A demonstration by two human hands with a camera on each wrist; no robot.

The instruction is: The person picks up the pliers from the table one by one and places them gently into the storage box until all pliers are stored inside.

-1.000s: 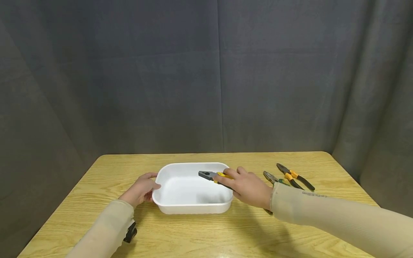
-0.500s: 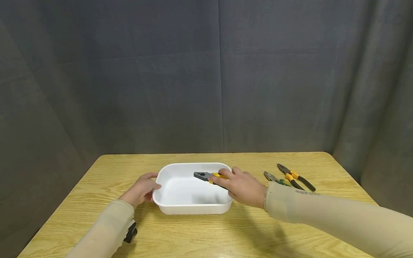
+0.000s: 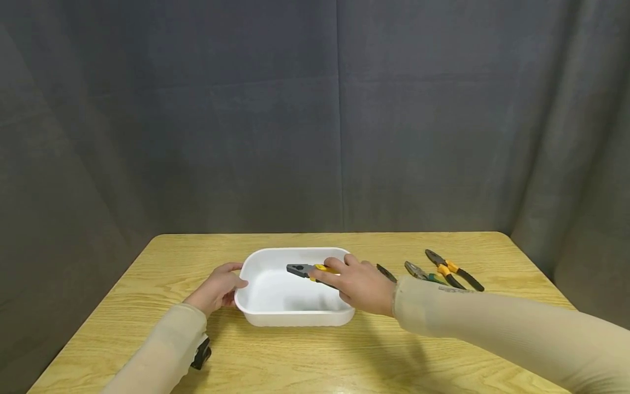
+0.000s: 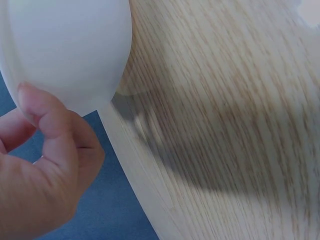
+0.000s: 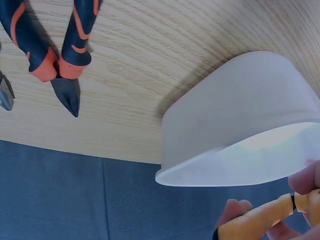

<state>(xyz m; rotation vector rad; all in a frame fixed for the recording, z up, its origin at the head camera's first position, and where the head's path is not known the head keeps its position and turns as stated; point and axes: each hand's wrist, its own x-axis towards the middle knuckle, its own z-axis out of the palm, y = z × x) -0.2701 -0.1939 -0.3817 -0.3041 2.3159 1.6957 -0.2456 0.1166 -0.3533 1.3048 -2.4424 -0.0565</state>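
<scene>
A white plastic basin (image 3: 300, 319) stands on the wooden table. My left hand (image 3: 219, 289) grips its left rim, thumb over the edge; in the left wrist view the thumb (image 4: 47, 112) lies on the rim with fingers beneath. Above the basin's right part, my right hand (image 3: 361, 284) holds combination pliers (image 3: 300, 270) by their yellow and black handles. The dark jaws point left over the basin, apart from its floor. The right wrist view catches only a yellow handle (image 5: 257, 220) of them and some fingertips, beside the basin wall (image 5: 235, 110).
On the table's right lie pliers with orange and black handles (image 3: 445, 268) and pliers with green on the handle (image 3: 418, 271), partly behind the right sleeve (image 3: 443, 309). Another dark plier tip (image 3: 386, 272) shows behind the right hand. A grey curtain (image 3: 315, 120) hangs behind the table.
My right hand has moved left with the pliers, carrying them further over the basin. A dark plier tip has come into sight behind it. My left hand keeps its grip on the rim.
</scene>
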